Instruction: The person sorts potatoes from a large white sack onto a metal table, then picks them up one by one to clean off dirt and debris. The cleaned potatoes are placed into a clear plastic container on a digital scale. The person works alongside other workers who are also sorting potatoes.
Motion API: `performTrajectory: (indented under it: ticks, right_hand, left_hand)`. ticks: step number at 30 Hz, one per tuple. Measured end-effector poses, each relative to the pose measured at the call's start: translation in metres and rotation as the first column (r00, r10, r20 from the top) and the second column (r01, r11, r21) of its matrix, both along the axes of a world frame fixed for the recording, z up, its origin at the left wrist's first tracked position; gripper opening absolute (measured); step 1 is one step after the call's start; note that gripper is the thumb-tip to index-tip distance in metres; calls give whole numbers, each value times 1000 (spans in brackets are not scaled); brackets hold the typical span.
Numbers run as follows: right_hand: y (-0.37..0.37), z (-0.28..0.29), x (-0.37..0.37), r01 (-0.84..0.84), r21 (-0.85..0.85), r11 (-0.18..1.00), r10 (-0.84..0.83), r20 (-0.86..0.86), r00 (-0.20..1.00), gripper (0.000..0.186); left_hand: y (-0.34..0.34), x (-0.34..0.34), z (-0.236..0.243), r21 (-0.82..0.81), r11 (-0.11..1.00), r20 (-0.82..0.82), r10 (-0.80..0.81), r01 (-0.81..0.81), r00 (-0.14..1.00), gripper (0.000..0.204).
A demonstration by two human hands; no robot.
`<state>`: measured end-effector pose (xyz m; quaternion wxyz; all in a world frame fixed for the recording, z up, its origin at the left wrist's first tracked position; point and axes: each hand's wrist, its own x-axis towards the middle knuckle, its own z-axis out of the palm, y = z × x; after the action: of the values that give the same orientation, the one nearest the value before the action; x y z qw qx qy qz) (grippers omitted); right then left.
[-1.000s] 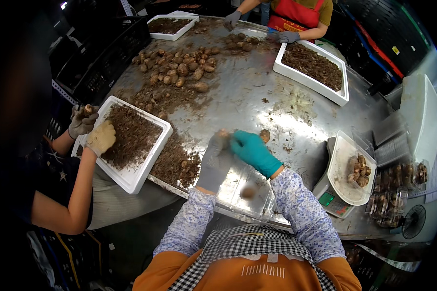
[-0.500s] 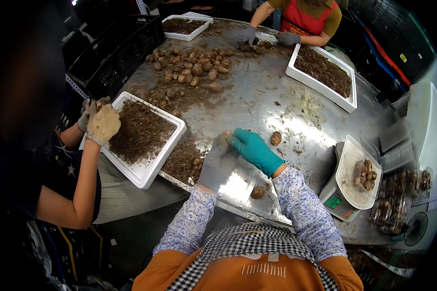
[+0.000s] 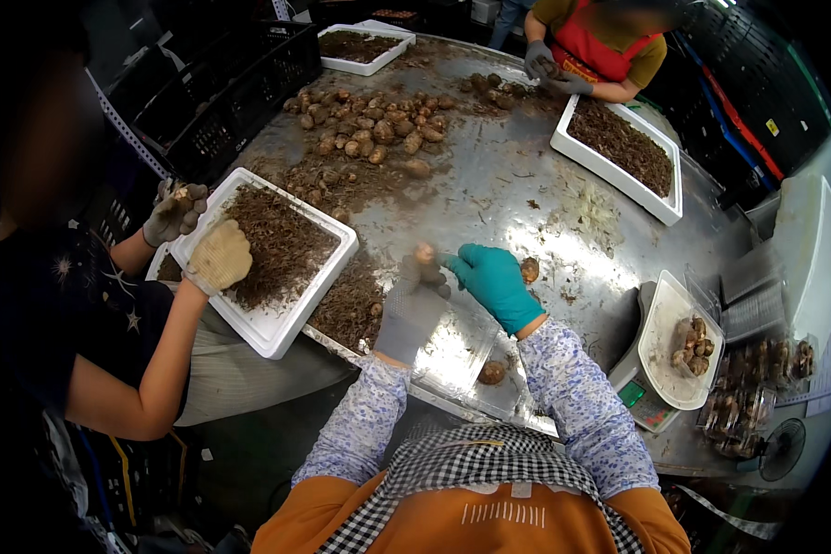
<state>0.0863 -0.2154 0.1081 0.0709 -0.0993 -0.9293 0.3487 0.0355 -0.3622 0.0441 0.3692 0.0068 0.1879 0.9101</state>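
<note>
My left hand (image 3: 414, 300), in a grey glove, is closed around a small brown taro (image 3: 425, 253) whose pale end shows above the fingers. Close beside it is my right hand (image 3: 490, 283) in a teal glove, its fingers curled and pressed together toward the taro. What lies inside those fingertips is hidden. One loose taro (image 3: 530, 270) rests on the metal table just beyond my right hand. Another taro (image 3: 492, 372) lies nearer me, between my forearms.
A heap of taros (image 3: 374, 125) covers the far left table (image 3: 489, 198). White trays (image 3: 337, 263) (image 3: 669, 210) hold brown fibrous scraps. At right, a scale (image 3: 651, 369) bears several taros beside clear packs (image 3: 743, 406). Co-workers' gloved hands (image 3: 222, 258) (image 3: 554, 76) work left and across.
My right fingers have drawn slightly away from the taro's top, which now shows more clearly in my left hand. The left co-worker's hands have parted; the far co-worker's have come together, raised.
</note>
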Motion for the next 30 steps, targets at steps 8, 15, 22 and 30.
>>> performTrajectory:
  ticks: [8, 15, 22, 30]
  right_hand:
    - [-8, -5, -5, -188, -2, 982, 177, -328, 928, 14]
    - [26, -32, -1, -39, -19, 999, 30, -341, 940, 6]
    - [-2, 21, 7, -185, 91, 979, 200, -208, 957, 26]
    - [28, -18, 8, -42, 224, 974, 108, -292, 950, 7]
  left_hand:
    - [2, 15, 24, -75, 997, -39, 4, -7, 999, 37]
    - [-8, 5, 18, 128, 990, 109, -67, 53, 992, 40]
    - [1, 16, 28, -41, 998, -60, -56, 54, 997, 36]
    - [-13, 15, 22, 187, 969, 32, -169, 161, 985, 41]
